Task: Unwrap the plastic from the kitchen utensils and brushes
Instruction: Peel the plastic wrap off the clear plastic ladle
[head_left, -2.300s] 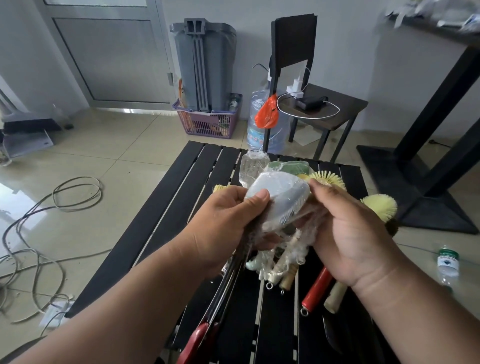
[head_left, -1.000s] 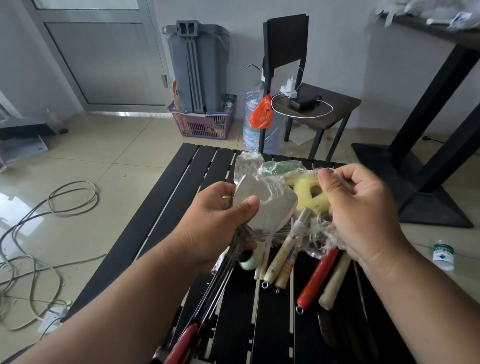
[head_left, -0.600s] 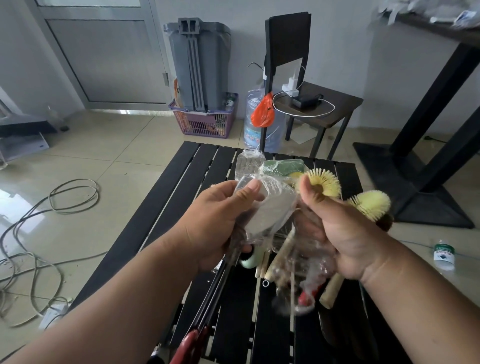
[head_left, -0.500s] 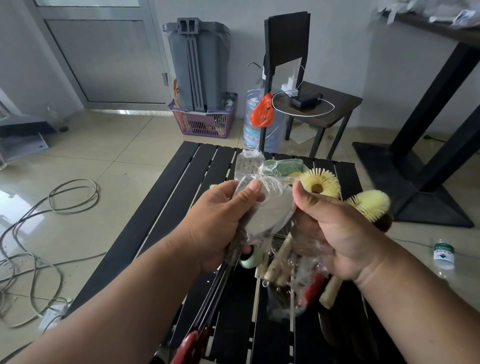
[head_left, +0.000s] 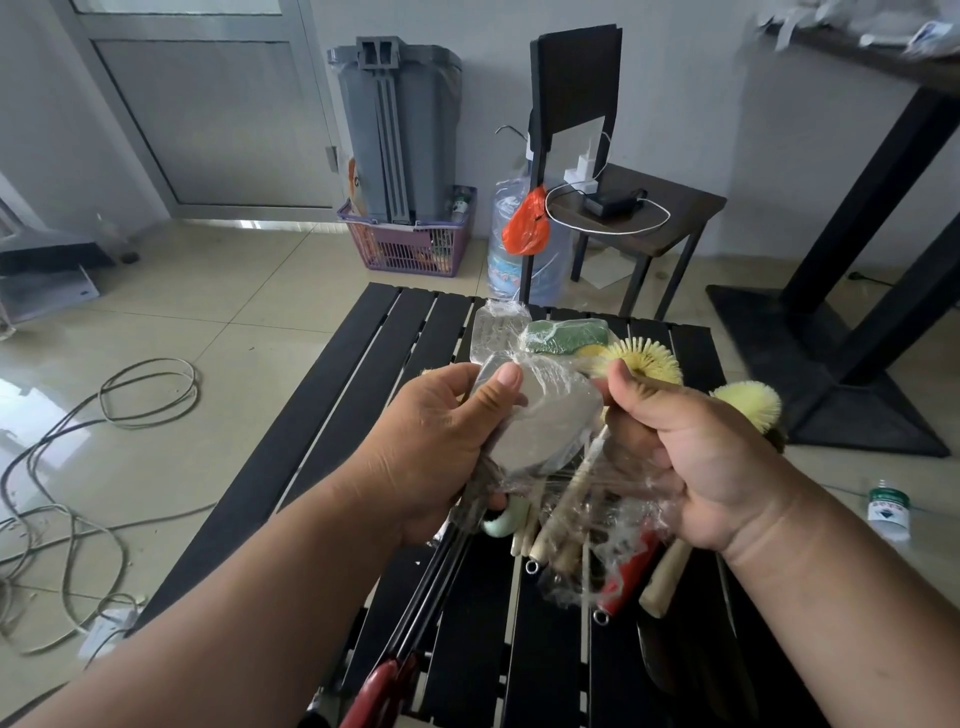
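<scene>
Unwrapping over the slatted table (head_left: 332, 415)

Above table's middle: wrapped bundle (head_left: 545, 431) of utensils and brushes. Left hand (head_left: 441, 447) curled round spatula end, thumb pressing; right hand (head_left: 696, 467) clenched on loose plastic wrap (head_left: 613, 519). Best done anchoring bundle firmly, peeling film away sideways, not snagging bristles.

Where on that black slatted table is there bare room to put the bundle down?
The table's left slats, between its left edge and the left hand, are bare. The right side is crowded: brushes, a red handle and loose plastic wrap under the right hand.
</scene>
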